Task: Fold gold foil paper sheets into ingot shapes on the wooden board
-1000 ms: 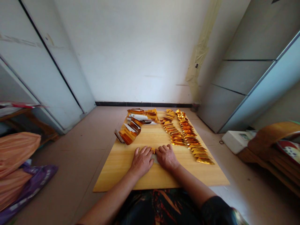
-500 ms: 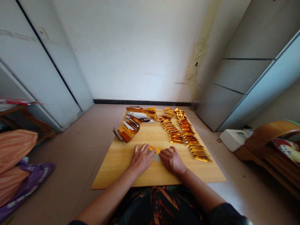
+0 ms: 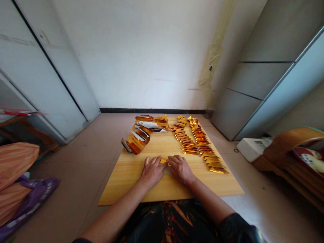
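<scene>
Left hand (image 3: 152, 172) and right hand (image 3: 181, 169), fingers slightly spread, meet on a small gold foil piece (image 3: 164, 161) (pinched or pressed flat: cannot tell), mid-way on a pale wooden board (image 3: 121, 184). Two rows of folded gold foil triangles (image 3: 199, 143) done; a loose heap of gold-and-white foil strips (image 3: 136, 143) left.

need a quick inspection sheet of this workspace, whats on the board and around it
surface: light wooden board lying on a tiled floor
job's things: small gold foil piece between the hands; two rows of folded gold foil pieces on the board's right; heap of gold foil strips with white paper at its far left
clutter: orange fabric and purple bag on the floor at left
grippers: left hand and right hand flat on the board, both at the foil piece
cables: nothing seen; small dark loop on the floor, unclear what
surroundings: white wall, white box at right
</scene>
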Demonstrator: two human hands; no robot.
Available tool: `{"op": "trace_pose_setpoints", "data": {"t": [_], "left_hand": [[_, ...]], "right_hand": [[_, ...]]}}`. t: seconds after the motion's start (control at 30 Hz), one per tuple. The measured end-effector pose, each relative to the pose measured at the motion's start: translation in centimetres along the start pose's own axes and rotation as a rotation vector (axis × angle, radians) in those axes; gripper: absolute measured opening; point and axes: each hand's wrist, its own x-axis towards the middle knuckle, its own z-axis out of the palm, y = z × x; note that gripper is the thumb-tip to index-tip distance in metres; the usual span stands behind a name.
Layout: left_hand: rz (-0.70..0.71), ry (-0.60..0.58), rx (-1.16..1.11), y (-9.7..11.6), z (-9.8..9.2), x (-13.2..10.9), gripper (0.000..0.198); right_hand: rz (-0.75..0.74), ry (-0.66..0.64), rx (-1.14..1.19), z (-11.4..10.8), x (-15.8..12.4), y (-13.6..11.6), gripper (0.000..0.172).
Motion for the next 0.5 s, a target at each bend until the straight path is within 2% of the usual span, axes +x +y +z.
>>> {"op": "trace_pose_setpoints", "data": {"t": [0.2,0.5], "left_hand": [[-0.015,-0.02,0.007,-0.1,0.3,-0.1,0.029],[-0.065,-0.064,-0.01,-0.1,-0.2,0.0,0.033]], "right_hand": [[-0.006,-0.072,-0.02,0.8,0.8,-1.0,0.035],[-0.037,-0.022,-0.049,1.0,-0.1,0.0,0.033]]}}
